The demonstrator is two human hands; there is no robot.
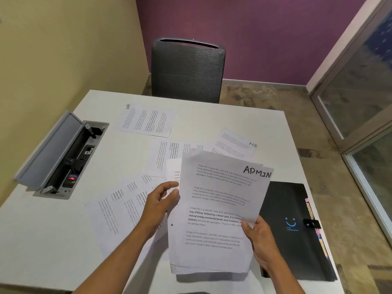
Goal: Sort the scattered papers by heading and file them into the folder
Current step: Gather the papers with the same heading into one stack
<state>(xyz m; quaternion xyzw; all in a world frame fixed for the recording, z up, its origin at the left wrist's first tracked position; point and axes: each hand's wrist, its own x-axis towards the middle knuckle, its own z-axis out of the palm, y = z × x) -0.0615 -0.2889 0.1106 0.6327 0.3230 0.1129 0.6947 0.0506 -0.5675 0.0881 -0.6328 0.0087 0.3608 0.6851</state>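
Note:
My right hand (259, 240) grips the right edge of a stack of white printed sheets (214, 213) whose top page is headed ADMIN, held above the white table (53, 240). My left hand (158, 205) touches the stack's left edge with fingers spread. A black folder (294, 230) with a blue smiley mark lies shut to the right, partly under the stack. Two sheets headed HR lie further back, one at the far left (146, 120) and one at the right (236, 144). More loose sheets (118, 206) lie under my left forearm.
An open cable box (65, 158) with sockets is sunk in the table at the left, its grey lid standing up. A grey mesh chair (186, 71) stands at the far side. A glass partition (360, 92) runs along the right.

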